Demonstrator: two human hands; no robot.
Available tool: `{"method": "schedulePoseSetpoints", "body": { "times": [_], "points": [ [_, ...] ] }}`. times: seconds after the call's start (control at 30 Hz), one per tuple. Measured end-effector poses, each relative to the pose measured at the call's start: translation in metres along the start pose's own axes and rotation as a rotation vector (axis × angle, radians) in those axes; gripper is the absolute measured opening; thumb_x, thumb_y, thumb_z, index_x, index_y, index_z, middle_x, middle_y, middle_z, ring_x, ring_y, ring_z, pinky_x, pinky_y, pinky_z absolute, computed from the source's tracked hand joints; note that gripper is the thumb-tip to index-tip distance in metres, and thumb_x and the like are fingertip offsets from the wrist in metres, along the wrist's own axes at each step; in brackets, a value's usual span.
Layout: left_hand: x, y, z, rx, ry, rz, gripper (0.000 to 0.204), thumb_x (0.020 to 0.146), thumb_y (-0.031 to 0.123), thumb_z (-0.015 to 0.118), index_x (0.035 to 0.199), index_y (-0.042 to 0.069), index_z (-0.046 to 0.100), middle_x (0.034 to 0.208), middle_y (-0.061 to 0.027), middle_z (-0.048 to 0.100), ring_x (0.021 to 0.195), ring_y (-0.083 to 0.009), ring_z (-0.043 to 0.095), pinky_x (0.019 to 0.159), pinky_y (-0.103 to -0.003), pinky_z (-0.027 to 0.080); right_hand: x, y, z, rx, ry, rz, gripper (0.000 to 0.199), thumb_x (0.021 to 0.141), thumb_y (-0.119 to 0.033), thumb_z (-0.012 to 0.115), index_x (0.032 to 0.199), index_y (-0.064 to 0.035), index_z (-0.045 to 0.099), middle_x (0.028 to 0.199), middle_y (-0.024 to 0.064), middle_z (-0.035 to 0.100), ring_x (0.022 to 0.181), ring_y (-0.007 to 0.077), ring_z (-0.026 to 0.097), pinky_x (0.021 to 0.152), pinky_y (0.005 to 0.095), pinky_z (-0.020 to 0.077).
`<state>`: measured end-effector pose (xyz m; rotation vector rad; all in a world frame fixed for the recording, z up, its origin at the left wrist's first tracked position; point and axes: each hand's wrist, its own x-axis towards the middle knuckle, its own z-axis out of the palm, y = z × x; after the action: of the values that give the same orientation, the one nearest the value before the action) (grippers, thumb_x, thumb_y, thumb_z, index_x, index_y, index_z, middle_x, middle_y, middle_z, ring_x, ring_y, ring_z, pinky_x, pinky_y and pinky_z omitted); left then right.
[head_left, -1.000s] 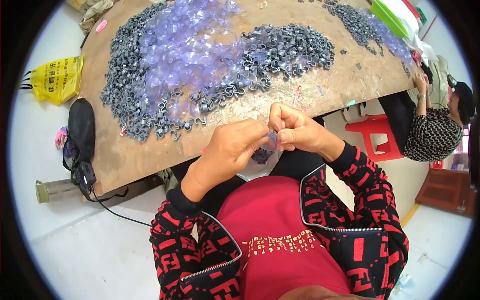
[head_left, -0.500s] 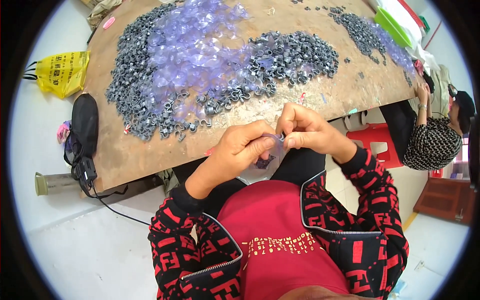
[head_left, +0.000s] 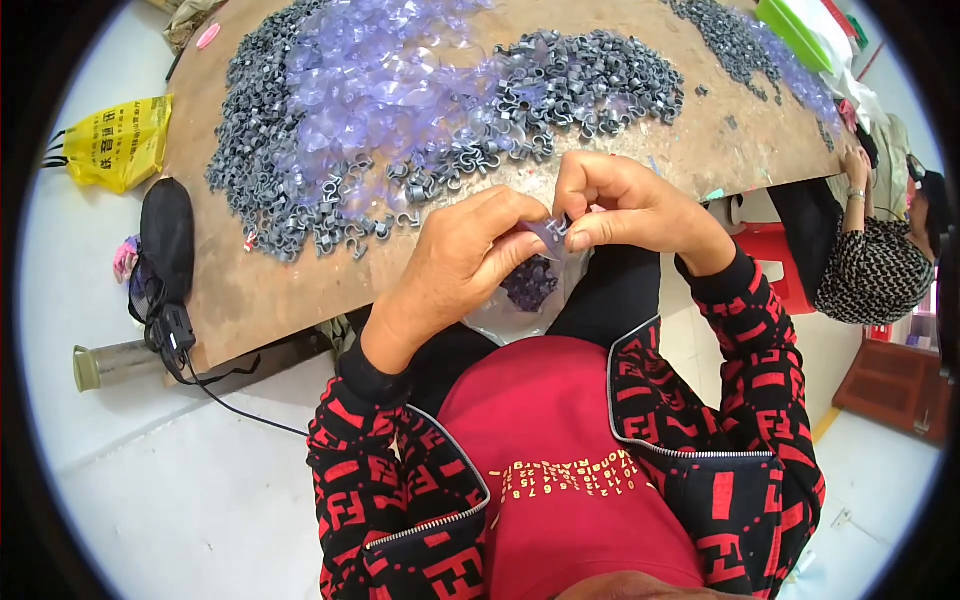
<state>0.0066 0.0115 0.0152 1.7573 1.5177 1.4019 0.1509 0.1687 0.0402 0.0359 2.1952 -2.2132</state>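
Just past the near table edge, my left hand pinches a clear purple suction cup between thumb and fingers. Meeting it there, my right hand is closed on a small grey plastic clip, partly hidden by the fingertips; the two pieces touch. Below both hands, between my legs, a clear plastic bag holds a dark cluster of purple and grey pieces. Beyond the hands lie a heap of purple suction cups and many C-shaped grey clips.
The worn brown table spans the front. A yellow bag, a black pouch with a cable and a clear bottle are at the left. On the right sit another person, a red stool and a green basin.
Both hands have risen slightly toward the table, and the suction cup has turned in the left fingers. More of the pieces in the bag below now shows.
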Motion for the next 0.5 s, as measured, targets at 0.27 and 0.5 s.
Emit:
{"method": "schedulePoseSetpoints", "body": {
  "times": [0.27, 0.5],
  "points": [
    [0.002, -0.001, -0.008, 0.126, -0.090, 0.112, 0.015, 0.075, 0.006, 0.063, 0.087, 0.002, 0.056, 0.074, -0.0086, 0.057, 0.063, -0.0220, 0.058, 0.055, -0.030, 0.044, 0.001, -0.004, 0.002, -0.189, 0.014, -0.098, 0.026, 0.078, -0.018, 0.069, 0.079, -0.0066, 0.046, 0.077, -0.0003, 0.049, 0.073, 0.0087, 0.047, 0.064, 0.0225, 0.0383],
    [-0.012, 0.004, -0.003, -0.734, -0.203, -0.511, 0.012, 0.083, 0.010, 0.059, 0.083, -0.001, 0.056, 0.069, -0.0036, 0.058, 0.057, -0.0084, 0.053, 0.050, -0.021, 0.041, -0.002, -0.002, 0.012, -0.065, -0.064, -0.016, 0.026, 0.080, -0.019, 0.067, 0.082, -0.0071, 0.044, 0.081, -0.0006, 0.049, 0.073, 0.0080, 0.047, 0.065, 0.0221, 0.0390]
  ]
}}
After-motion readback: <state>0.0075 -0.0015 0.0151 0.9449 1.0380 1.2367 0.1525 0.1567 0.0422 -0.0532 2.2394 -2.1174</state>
